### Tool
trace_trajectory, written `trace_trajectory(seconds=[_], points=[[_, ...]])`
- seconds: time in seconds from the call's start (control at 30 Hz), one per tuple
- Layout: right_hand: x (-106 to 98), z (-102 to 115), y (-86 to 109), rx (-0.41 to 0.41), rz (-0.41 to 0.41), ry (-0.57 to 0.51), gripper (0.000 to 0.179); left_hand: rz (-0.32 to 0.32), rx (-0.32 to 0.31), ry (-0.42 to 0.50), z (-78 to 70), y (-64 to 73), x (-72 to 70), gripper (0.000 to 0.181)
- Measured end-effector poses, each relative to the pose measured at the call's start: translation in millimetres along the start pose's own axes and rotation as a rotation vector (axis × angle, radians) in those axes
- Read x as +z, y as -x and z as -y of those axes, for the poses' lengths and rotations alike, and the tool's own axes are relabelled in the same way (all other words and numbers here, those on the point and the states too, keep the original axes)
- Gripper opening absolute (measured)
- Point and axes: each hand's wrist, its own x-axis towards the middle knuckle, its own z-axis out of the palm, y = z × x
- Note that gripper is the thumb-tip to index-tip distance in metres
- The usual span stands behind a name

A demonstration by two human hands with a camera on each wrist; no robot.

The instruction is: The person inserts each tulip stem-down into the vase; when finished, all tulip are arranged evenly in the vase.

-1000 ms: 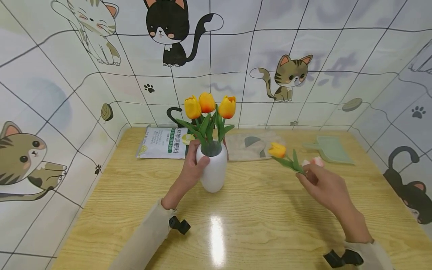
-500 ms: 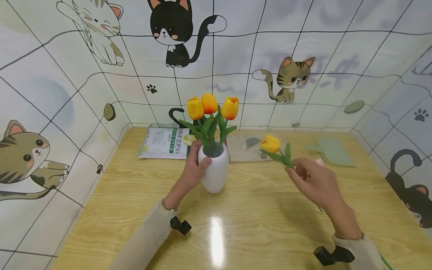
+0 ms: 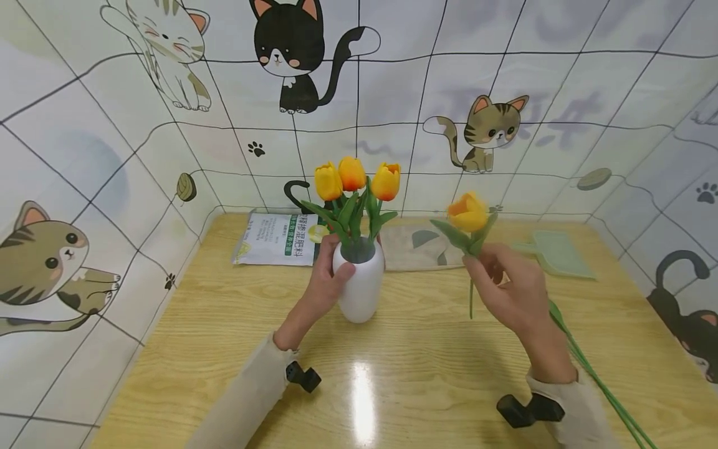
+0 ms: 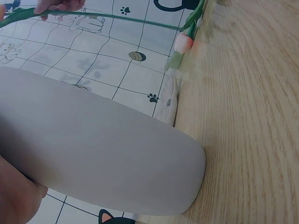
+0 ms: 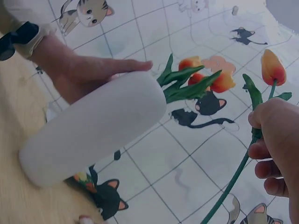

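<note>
Right hand (image 3: 513, 287) pinches one yellow tulip (image 3: 468, 213) below its leaves; the flower has swung upright, stem downward, seemingly better aligned with the one white vase (image 3: 360, 293) to its left. Left hand (image 3: 325, 280) grips that vase, which holds three tulips (image 3: 352, 174). Loose green stems (image 3: 597, 374) lie rightward, number unclear.

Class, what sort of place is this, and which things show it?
Probably an indoor tabletop nook, perhaps staged: a yellowish wood-grain table, white grid-lined wall covering printed with cartoon cats behind it, and a smooth white vase of yellow-orange tulips.
</note>
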Motion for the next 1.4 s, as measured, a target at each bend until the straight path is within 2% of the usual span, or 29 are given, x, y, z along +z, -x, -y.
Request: trace_trajectory(seconds=[0.27,0.47,0.57,0.7,0.83,0.93,1.03,1.1,1.27,1.33,1.4], points=[[12.5,19.5,-18.4,0.020,-0.064,-0.108,0.013,-0.008,0.002,-0.010,1.2,0.6,0.9,0.089],[23.6,36.7,-34.3,-0.020,-0.120,-0.206,0.040,-0.010,0.012,-0.005,2.4,1.4,2.4,0.091],[29.7,44.3,-41.2,-0.028,-0.155,-0.242,0.046,-0.021,0.019,-0.021,3.1,1.9,2.8,0.094],[35.9,53.2,-53.9,-0.017,-0.254,-0.316,0.045,-0.038,0.038,-0.049,1.0,1.0,1.8,0.096],[37.8,61.3,-66.1,-0.001,-0.377,-0.412,0.034,-0.031,0.048,-0.045,-0.1,-0.9,0.5,0.098],[36.5,66.3,-69.9,0.003,-0.424,-0.452,0.029,-0.024,0.047,-0.039,0.5,-1.6,0.3,0.099],[33.8,70.9,-70.6,0.011,-0.458,-0.492,0.035,-0.020,0.034,-0.033,0.5,-1.9,0.4,0.098],[31.8,74.7,-71.0,0.008,-0.503,-0.540,0.033,-0.018,0.028,-0.031,0.8,-2.1,0.3,0.096],[22.8,85.0,-75.3,-0.026,-0.665,-0.695,0.008,-0.014,0.024,-0.035,1.4,-1.7,-0.3,0.097],[17.6,86.1,-77.4,-0.054,-0.737,-0.728,0.005,-0.016,0.028,-0.042,1.5,-1.8,-0.7,0.097],[11.7,85.4,-78.4,-0.075,-0.814,-0.733,0.010,-0.021,0.033,-0.047,1.8,-2.0,-1.0,0.097]])
